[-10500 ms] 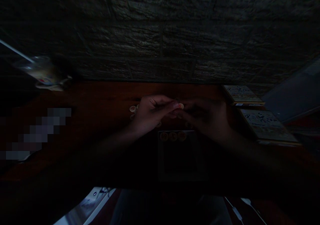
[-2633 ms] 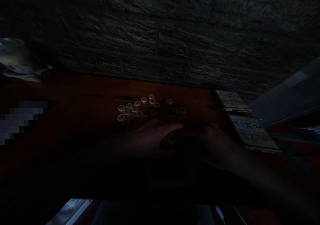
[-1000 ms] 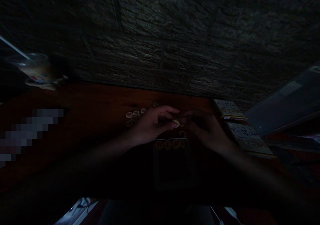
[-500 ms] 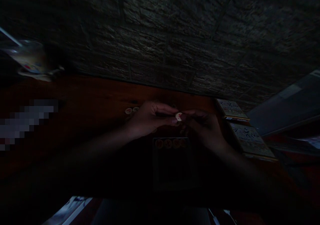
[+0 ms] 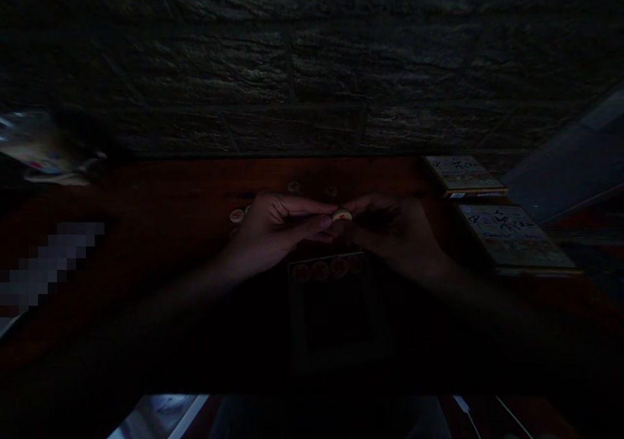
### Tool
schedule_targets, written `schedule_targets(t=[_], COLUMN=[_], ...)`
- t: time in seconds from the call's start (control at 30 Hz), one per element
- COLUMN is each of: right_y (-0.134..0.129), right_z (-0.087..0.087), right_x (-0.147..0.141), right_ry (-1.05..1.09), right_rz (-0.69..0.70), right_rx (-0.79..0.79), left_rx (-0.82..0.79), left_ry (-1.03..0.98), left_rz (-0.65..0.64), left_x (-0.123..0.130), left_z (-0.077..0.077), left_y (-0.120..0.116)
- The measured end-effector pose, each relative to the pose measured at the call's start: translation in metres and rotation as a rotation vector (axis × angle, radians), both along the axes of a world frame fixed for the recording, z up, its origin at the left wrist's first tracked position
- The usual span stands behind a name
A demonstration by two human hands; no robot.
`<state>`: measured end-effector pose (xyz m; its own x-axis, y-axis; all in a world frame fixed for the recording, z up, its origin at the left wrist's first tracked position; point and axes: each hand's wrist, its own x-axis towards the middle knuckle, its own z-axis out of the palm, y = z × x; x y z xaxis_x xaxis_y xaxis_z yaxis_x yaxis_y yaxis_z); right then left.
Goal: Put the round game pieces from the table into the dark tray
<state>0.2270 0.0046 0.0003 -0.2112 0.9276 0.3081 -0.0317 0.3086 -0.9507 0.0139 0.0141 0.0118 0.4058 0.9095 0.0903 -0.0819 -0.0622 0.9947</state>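
Between the fingertips of my left hand [image 5: 275, 227] and my right hand [image 5: 397, 231] is a round, pale Chinese chess piece [image 5: 342, 216] with a red mark. Both hands are closed in a pinch on it, above the table. Just below them lies a shallow dark box [image 5: 298, 322], with a row of several Chinese chess pieces [image 5: 320, 270] along its far side. Another piece [image 5: 237, 216] rests left of my left hand, partly beside others that the hand hides. Two more pieces, a left one [image 5: 293, 186] and a right one [image 5: 331, 191], lie beyond my hands.
Two printed boxes, a far one [image 5: 463, 173] and a nearer one [image 5: 517, 236], lie at the right of the wooden table [image 5: 170, 185]. A plastic cup [image 5: 41, 149] stands at the far left. A stone wall [image 5: 322, 68] bounds the back. The light is very dim.
The view has shifted and tilted. The chess piece has turned between my fingers, so its face now shows at a flatter angle. Two pieces beyond my hands are now plainly visible.
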Motion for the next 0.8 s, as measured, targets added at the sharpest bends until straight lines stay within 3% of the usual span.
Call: schedule_targets(t=[0.2,0.53,0.8], right_y=[-0.004,-0.009,-0.007], right_z=[0.003,0.014,0.014], right_x=[0.000,-0.003,-0.001], right_ry=[-0.071,-0.027,0.015], right_rz=[-0.042,0.045,0.093], right_rx=[-0.065,-0.210,-0.167], left_rx=[0.001,0.035,-0.009], left_ry=[0.022,0.027,-0.038], left_rz=[-0.012,0.000,0.033], left_x=[0.002,0.003,0.003], left_z=[0.000,-0.001,0.003], left_y=[-0.003,-0.002,-0.002])
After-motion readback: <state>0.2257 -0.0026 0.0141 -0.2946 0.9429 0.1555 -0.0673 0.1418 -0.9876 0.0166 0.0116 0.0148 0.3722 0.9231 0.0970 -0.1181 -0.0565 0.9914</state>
